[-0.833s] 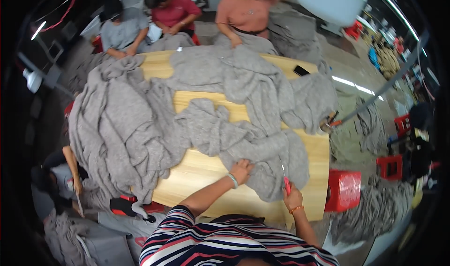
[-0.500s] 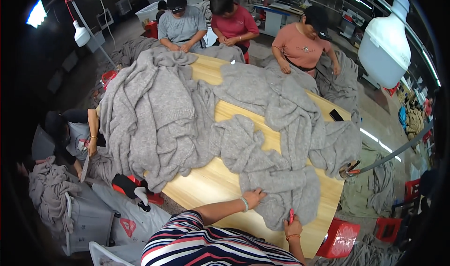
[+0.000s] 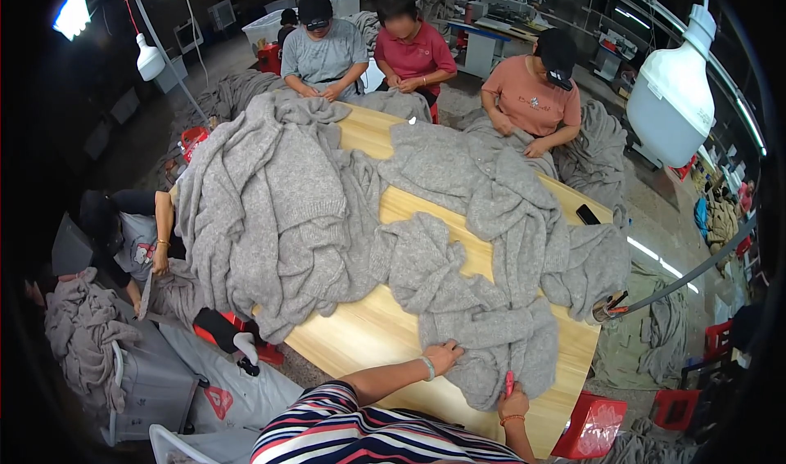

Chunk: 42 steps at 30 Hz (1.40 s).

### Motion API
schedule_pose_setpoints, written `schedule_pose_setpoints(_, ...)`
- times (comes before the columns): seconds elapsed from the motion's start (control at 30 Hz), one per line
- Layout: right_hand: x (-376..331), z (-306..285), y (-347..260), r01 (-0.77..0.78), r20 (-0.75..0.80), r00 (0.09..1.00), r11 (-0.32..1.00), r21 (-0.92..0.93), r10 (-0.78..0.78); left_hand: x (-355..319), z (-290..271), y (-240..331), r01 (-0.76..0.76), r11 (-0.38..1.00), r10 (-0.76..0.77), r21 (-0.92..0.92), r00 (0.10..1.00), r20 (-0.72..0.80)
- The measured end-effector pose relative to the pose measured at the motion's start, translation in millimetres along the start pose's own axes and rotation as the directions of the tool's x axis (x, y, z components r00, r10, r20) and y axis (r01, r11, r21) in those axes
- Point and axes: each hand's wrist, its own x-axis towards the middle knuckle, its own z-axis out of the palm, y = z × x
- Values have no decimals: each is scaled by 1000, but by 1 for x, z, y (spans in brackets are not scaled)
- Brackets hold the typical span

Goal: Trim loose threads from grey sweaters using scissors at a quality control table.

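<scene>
A grey knit garment lies bunched on the near right part of the wooden table. At its left edge is my left hand, its fingers closed on the knit. My right hand is wrapped round a small pink-handled tool at the garment's lower edge; the tool's tip cannot be made out against the cloth. More grey knit garments run on from this piece across the table.
A large heap of grey knitwear covers the table's left side. A phone lies near the right edge, by a clamped grey arm. Three people sit opposite; another works at left beside a grey bin. A white bulb hangs at right.
The whole view has shifted slightly. The person at far right has brought both hands together on the cloth. My own hands keep nearly the same places on the garment.
</scene>
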Motion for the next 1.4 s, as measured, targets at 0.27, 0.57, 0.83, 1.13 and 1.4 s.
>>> schedule_pose_setpoints(0.27, -2, -9, -9, -5, 16, 1000, 1000, 10, 4, 1, 3, -4, 9, 1000, -9, 0, 999, -39)
schedule_pose_setpoints(0.57, -3, -1, -3, 32, -30, 999, 999, 36, -31, 2, 4, -5, -1, 1000, 1, -13, 999, -32)
schedule_pose_setpoints(0.83, -2, -10, -11, 1, 27, 1000, 998, 64, -3, 0, 6, -9, -13, 998, 9, -60, 998, -64)
schedule_pose_setpoints(1.13, 1, -11, -10, 46, 7, 999, 996, 74, -46, -2, 4, -6, 6, 996, -14, -88, 996, -92)
schedule_pose_setpoints(1.4, 5, -5, -5, 95, -49, 995, 993, 76, -92, -2, 3, -3, 7, 994, -19, -113, 994, -109)
